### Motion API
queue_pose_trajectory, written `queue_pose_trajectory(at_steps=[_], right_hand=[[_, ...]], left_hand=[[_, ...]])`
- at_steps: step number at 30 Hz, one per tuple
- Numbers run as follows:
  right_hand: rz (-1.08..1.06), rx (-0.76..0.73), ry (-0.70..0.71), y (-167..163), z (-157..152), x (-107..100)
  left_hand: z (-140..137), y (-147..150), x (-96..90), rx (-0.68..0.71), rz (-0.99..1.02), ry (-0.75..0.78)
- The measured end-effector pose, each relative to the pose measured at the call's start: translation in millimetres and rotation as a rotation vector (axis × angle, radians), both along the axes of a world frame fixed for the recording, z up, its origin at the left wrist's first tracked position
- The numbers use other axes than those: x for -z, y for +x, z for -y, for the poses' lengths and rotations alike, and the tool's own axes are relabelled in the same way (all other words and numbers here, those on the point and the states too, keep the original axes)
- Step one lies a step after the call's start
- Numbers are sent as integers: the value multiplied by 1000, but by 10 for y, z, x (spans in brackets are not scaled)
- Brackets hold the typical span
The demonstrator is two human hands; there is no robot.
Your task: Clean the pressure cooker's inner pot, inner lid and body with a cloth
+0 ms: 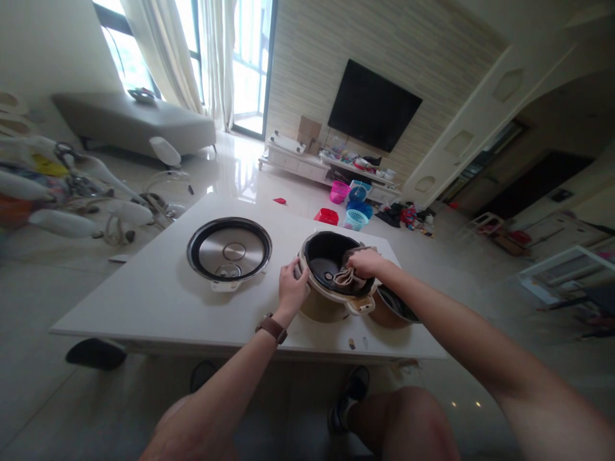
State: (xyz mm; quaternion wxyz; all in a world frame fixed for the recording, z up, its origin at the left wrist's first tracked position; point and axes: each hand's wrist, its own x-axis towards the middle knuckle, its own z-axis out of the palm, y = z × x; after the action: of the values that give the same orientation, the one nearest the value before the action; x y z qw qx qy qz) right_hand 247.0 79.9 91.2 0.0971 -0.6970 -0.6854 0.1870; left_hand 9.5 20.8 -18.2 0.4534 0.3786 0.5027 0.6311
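Note:
The body of an electric pressure cooker [317, 291] stands on the white table, its dark inside showing. My left hand [293, 286] grips its left side, with the thumb near the rim. Bunched in my right hand [368, 261] is a brown cloth [350, 276], pressed against the right inner wall of the cooker. The cooker's round lid [229, 248] lies to the left with its metal inner side up. Partly hidden behind my right forearm and the cooker is a metal pot [391, 314] with a dark inside.
Two small flat items [352, 344] lie near the front edge of the white table [158, 301]. Beyond the table, plastic baskets [355, 219] stand on the floor before a low TV cabinet [307, 168]. A scooter or bike [96, 205] is at the left.

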Motion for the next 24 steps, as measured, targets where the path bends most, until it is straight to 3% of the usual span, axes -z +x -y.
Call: queue_pose_trajectory(at_steps=[3,8,12,16,18,21,24], right_hand=[[401,-143,-50,-4,18,45],[693,-245,-232,-143,78,162],[822,-335,-359,-280,123,90],[817,-414,-498,-349,126,-166],[782,-385,-467,-348,88,-331],[703,-271,-259,-335,41,-512],[660,-200,-93,-370,83,-445]], left_hand=[[-21,8,63,22,-136,11],[-50,27,142,30,-278,28],[-50,35,161,31,-297,32],[-47,38,165,29,-295,36],[-45,42,164,26,-292,41],[-42,50,160,29,-293,38],[-40,57,160,26,-303,40]])
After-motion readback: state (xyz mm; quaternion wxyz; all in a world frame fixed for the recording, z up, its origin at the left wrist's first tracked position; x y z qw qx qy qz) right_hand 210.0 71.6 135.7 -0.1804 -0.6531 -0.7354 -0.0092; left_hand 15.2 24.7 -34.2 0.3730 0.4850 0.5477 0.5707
